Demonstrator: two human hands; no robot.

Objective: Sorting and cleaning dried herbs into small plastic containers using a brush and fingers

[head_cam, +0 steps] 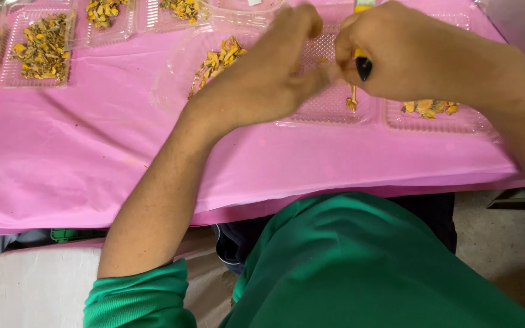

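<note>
Yellow-handled tool (363, 61) gripped by right hand (408, 54), left hand (268, 73) pinching closed, over pink tablecloth (74, 158)

Single view, head-worn camera. Looks steeply down and forward over the person's own chest onto the near edge of the tabletop (62, 164). Close range; forearms fill mid-frame. Far tabletop edge cut off at top.

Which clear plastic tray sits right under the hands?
The middle clear tray, directly beneath both hands, nearly bare with one yellow piece hanging over it. The trays to its left and right hold yellow-orange pieces and lie off to the sides.
</note>
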